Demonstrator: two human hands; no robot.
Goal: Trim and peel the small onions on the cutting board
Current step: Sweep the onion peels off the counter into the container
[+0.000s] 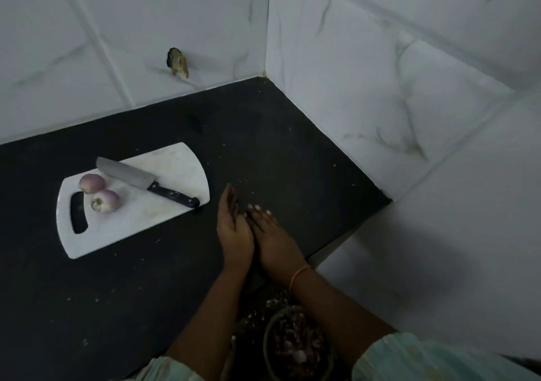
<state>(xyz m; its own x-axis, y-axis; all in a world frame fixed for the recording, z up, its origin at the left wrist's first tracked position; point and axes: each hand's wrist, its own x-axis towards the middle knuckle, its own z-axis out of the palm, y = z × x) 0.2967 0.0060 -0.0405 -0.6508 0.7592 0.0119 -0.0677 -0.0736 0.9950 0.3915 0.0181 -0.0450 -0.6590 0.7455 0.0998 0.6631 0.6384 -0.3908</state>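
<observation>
Both hands lie on the dark counter point(292, 152) with fingers straight and holding nothing: the left hand point(234, 228) stands on its edge, the right hand point(273, 238) lies palm down, touching it. Below the wrists, a round bowl point(295, 348) holds purplish onion peels. Left of the hands sits the white cutting board point(164, 213), carrying two small onions point(99, 191) and a black-handled knife point(146, 181).
</observation>
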